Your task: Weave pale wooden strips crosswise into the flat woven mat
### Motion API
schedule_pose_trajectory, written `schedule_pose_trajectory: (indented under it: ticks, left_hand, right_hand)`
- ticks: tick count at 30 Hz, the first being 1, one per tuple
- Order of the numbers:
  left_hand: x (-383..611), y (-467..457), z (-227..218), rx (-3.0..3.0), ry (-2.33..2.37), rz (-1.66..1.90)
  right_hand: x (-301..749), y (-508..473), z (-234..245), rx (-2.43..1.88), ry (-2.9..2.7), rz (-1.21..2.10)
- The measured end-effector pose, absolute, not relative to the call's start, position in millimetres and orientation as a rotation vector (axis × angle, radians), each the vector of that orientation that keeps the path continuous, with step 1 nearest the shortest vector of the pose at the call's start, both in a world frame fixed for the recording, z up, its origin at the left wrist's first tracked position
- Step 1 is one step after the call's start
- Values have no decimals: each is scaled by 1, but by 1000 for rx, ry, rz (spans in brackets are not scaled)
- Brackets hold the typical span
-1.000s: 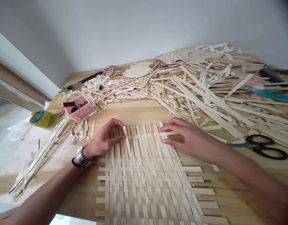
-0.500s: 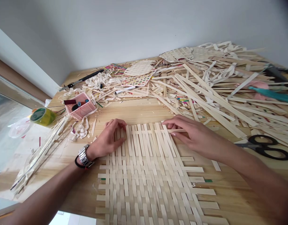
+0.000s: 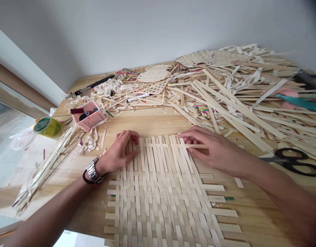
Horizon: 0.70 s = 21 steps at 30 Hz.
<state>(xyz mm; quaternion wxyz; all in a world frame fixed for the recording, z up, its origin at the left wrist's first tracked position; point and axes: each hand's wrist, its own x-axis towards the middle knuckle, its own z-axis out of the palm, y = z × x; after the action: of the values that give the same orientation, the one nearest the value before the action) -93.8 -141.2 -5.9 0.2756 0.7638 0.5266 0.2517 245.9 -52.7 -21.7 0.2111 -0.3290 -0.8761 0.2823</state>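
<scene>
**Handling Notes: Woven Mat of Thin Strips**

The woven mat (image 3: 160, 202) lies flat on the wooden surface (image 3: 137, 120) directly in front of me, its far edge between my hands and its near end running out of view. The far part is open: the long strips (image 3: 155, 154) stand slightly apart there, with one narrow cross strip (image 3: 199, 146) threaded among them.

Finger state, left: my left hand (image 3: 124, 151) rests at the far left corner, thumb and fingers curled with a small gap over the long strips. I cannot tell whether they pinch any.

Finger state, right: my right hand (image 3: 199, 142) is at the far right corner, fingers partly bent, the end of the cross strip running between them and the thumb. The pressure of that grip cannot be told.

Handling properties (judged): light; springy along each strip, easily bent across its face; smooth, so strips probably slide over one another. A sharp fold may split one.

Where to hold: take the cross strip by its projecting end, close to the weave. Steady the mat with flat fingers on the tighter part. Avoid lifting by single side ends (image 3: 226, 212); they may pull out.
</scene>
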Motion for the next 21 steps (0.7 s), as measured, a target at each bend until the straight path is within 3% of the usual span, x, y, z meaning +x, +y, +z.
schedule_pose_trajectory:
  ticks: [21]
  left_hand:
    - [-87, -144, -12, 2149, 1599, 726]
  right_hand:
    - [255, -40, -24, -858, -2432, 838]
